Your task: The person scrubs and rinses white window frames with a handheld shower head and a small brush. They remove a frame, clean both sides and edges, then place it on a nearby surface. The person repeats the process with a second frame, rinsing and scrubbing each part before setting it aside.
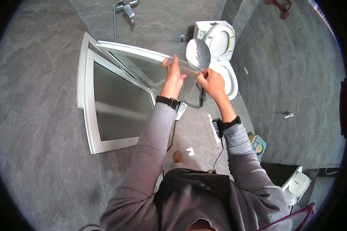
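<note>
My right hand [212, 82] grips a handheld shower head [198, 55], its round face raised and blurred. A flexible hose [190, 104] loops below it and runs left along the shower enclosure. My left hand [174, 76] has its fingers spread at the white top rail [144, 52] of the enclosure; whether it presses on the rail is unclear. Left of that hand stands a white-framed door panel [121, 106] with frosted glass. Both wrists wear black bands with small cabled devices.
A shower mixer tap [128, 10] is on the tiled far wall. Behind my right hand stands a white toilet [232, 83] with its lid raised. A small tap [289, 115] and a patterned stool or box [258, 146] are at right. White scraps [190, 151] lie on the wet-looking floor.
</note>
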{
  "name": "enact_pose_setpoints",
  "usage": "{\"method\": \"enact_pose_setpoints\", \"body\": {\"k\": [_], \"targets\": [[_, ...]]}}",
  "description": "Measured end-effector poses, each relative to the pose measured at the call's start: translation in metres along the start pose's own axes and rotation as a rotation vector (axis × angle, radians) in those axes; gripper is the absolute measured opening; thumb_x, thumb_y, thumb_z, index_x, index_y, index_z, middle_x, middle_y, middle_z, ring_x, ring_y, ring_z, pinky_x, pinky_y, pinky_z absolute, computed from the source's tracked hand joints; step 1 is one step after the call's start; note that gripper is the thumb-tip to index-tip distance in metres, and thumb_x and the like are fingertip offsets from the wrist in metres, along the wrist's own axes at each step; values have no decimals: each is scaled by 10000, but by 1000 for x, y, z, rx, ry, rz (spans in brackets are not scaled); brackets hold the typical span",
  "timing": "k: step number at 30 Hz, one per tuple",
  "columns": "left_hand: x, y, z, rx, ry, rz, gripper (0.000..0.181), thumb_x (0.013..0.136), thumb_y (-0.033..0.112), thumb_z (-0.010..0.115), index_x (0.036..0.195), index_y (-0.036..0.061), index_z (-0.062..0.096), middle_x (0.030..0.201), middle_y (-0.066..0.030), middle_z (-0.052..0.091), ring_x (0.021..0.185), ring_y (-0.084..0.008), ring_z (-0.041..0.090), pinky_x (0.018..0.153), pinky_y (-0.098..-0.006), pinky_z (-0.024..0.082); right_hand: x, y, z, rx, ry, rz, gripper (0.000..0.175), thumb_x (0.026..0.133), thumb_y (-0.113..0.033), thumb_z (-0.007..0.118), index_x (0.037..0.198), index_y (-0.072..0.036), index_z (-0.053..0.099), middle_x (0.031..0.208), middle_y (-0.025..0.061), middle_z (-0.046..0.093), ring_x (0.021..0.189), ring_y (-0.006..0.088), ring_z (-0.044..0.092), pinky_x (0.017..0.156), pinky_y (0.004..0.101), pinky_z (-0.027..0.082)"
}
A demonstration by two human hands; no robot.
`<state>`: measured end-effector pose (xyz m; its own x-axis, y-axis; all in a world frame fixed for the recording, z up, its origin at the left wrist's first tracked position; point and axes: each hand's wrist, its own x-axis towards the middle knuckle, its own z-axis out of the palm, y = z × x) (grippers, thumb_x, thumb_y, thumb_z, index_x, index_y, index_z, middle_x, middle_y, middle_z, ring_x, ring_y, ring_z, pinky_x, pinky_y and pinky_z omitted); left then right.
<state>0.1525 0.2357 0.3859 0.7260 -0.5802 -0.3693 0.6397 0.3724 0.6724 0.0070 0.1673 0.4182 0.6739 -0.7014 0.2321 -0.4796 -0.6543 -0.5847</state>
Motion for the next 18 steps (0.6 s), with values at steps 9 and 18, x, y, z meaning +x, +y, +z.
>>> {"method": "enact_pose_setpoints", "body": {"k": [9,18], "targets": [[12,-11,-2,-441,-383,-200,739,898,428,605,1471,158,225,1416,-169,375,1227,-341,447,974,-546,422,-37,-4,-4,69,-58,-66,334,796,-343,644,795,-9,637,686,170,642,679,361,646,617,429,488],[-8,-4,-15,206,-92,-57,954,910,89,619,1487,357,-92,1549,-183,54,1417,-368,107,990,-682,330,-29,75,-36,32,-126,191,398,799,-413,601,852,-27,680,750,182,671,752,345,665,686,424,499]]}}
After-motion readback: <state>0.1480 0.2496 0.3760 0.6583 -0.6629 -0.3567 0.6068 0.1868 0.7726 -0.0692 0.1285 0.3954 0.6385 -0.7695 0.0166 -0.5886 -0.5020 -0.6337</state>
